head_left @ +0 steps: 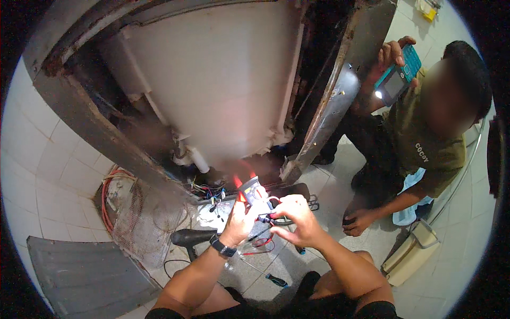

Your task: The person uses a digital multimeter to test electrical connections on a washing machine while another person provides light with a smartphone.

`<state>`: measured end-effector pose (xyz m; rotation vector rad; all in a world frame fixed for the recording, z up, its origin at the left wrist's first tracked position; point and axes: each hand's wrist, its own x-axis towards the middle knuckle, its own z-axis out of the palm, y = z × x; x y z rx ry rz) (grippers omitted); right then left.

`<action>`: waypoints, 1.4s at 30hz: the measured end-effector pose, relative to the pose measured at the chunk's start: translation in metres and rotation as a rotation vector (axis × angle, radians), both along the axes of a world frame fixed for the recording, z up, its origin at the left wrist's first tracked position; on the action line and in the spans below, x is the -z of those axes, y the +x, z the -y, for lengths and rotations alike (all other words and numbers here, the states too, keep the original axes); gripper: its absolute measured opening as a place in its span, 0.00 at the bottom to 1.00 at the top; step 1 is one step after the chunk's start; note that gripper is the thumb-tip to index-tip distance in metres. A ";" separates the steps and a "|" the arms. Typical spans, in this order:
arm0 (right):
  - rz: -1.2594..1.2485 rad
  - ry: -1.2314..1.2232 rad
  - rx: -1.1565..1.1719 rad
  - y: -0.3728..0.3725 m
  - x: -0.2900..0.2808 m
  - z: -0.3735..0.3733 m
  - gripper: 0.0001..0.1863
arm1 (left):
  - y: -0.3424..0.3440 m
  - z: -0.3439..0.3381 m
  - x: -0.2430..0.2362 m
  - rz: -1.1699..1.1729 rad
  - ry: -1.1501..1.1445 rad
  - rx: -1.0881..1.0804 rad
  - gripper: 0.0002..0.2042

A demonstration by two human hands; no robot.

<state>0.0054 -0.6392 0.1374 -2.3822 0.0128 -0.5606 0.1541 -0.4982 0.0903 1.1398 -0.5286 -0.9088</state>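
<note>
A clamp meter [251, 190] with red jaws and a grey body is in my left hand [237, 224], its jaws pointing up toward the opened appliance. Bright light washes out its face. At the meter's lower end, the thumb and fingers of my right hand [300, 218] are bent around the red and black test leads [285, 222]. The exact grip on the leads is partly hidden. Just beyond my hands rises the appliance's pale inner casing [212, 80], set in a rusty metal frame [326, 101]. Loose wires [212, 192] with connectors hang at its base.
To the right a person crouches, holding a teal lit device [399, 74]. A screwdriver [277, 280] lies on the tiles near my feet. On the left are a wire mesh [146, 223], a red hose-like coil [108, 199] and a grey panel [87, 279]. A beige case [411, 254] stands right.
</note>
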 end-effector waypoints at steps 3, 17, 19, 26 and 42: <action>-0.039 0.165 0.073 -0.003 0.005 0.008 0.16 | -0.005 0.001 -0.018 0.319 0.263 -0.057 0.20; 0.125 -0.231 0.247 0.021 0.032 -0.011 0.14 | -0.017 0.009 -0.011 -0.097 -0.031 -0.276 0.21; 0.120 -0.216 0.279 0.022 0.031 -0.010 0.12 | -0.019 0.011 -0.013 -0.153 -0.028 -0.320 0.19; -0.169 0.182 0.419 0.021 0.039 -0.021 0.10 | -0.014 0.010 -0.003 0.051 0.030 -0.246 0.16; 0.028 -0.150 0.139 0.027 0.019 0.018 0.15 | -0.006 0.002 0.000 0.403 0.160 -0.202 0.22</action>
